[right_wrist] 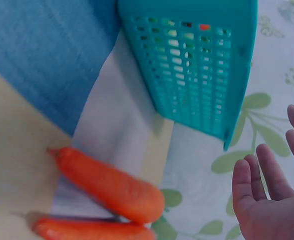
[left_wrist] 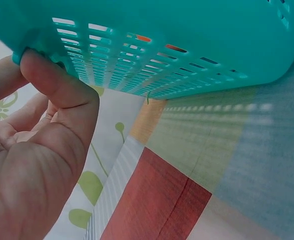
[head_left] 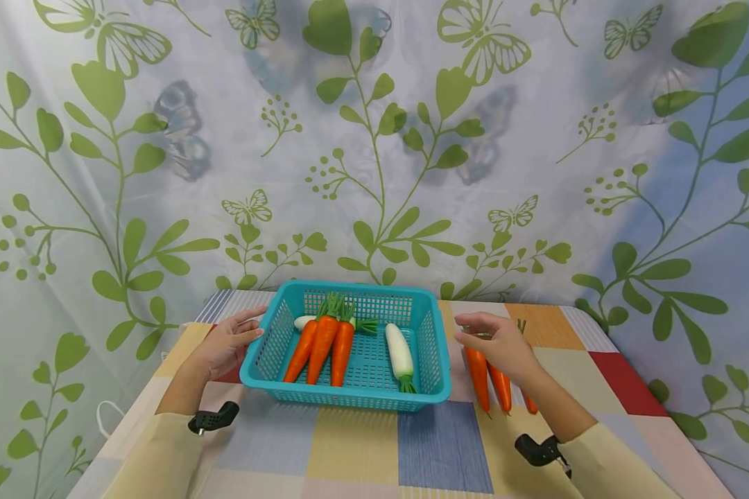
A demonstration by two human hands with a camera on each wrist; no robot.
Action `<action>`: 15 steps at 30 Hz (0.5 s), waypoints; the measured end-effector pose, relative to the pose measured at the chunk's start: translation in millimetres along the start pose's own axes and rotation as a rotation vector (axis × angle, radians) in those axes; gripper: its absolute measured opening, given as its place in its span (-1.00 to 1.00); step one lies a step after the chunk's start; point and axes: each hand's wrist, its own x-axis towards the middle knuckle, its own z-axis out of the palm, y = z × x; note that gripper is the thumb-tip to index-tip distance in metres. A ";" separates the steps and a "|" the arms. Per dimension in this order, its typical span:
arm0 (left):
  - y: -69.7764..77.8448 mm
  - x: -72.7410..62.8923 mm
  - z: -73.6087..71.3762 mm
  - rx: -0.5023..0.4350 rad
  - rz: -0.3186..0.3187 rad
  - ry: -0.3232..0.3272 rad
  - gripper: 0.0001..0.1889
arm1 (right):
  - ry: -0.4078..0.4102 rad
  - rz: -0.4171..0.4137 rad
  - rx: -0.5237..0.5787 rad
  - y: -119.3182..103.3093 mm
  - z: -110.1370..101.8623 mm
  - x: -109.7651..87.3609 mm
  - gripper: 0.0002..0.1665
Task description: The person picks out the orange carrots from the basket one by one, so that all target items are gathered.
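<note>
A turquoise, slotted, rectangular basket (head_left: 349, 397) sits between the left hand (head_left: 229, 343), which pinches it, and the right hand (head_left: 498, 344), loose and empty.

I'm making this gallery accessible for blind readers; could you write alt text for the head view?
A person's left hand grips the edge of a turquoise basket holding three carrots and white radishes, while the right hand, apart from the basket, is near more carrots on a patchwork tablecloth. Behind hangs a leaf-and-butterfly patterned curtain.
</note>
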 end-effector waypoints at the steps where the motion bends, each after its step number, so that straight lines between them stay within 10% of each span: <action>1: -0.1 -0.1 0.1 -0.002 0.001 0.000 -0.27 | -0.006 0.000 0.007 -2.2 1.8 1.4 -0.54; 15: -0.3 -1.1 -0.3 0.000 0.009 0.003 -0.31 | -0.110 -0.033 0.069 -38.6 26.8 22.0 -0.46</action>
